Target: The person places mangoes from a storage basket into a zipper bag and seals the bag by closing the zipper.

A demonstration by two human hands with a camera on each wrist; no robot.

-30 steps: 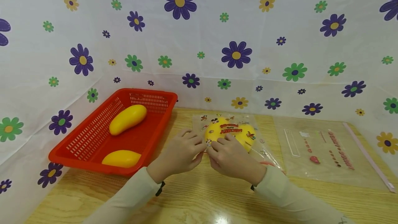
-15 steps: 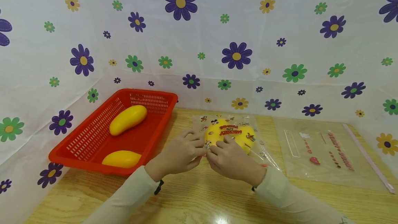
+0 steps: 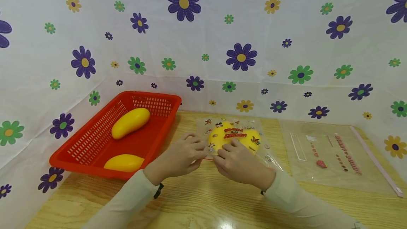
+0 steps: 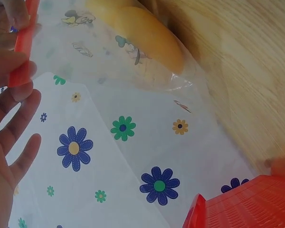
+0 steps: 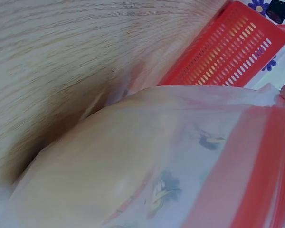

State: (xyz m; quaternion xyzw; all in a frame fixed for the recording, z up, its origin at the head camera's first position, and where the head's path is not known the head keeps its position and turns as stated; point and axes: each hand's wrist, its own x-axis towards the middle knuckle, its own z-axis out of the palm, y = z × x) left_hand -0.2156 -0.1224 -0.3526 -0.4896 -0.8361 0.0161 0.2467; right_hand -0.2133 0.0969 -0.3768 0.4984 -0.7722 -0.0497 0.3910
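A clear zip bag (image 3: pixel 234 134) with cartoon prints lies on the table, two smooth yellow mango-shaped fruits (image 3: pixel 217 139) inside it. Its red zip strip (image 4: pixel 23 52) runs along the edge nearest the person. My left hand (image 3: pixel 179 158) pinches that strip between thumb and finger at the left end, other fingers spread, as the left wrist view shows. Farther right along the same edge, my right hand (image 3: pixel 236 163) grips the strip with curled fingers. The right wrist view shows the red strip (image 5: pixel 263 166) and a bagged fruit close up; most of the right hand is outside it.
At the left stands a red slotted basket (image 3: pixel 159 140) holding two yellow mango-shaped fruits (image 3: pixel 130 123). A flat clear bag (image 3: pixel 305 165) with a pink slider strip (image 3: pixel 376 162) lies at the right. Behind hangs a white flowered cloth (image 3: pixel 203 38).
My left hand has shifted slightly left along the bag's edge, away from the right hand, and a bit of red strip shows between them. The right hand has barely moved.
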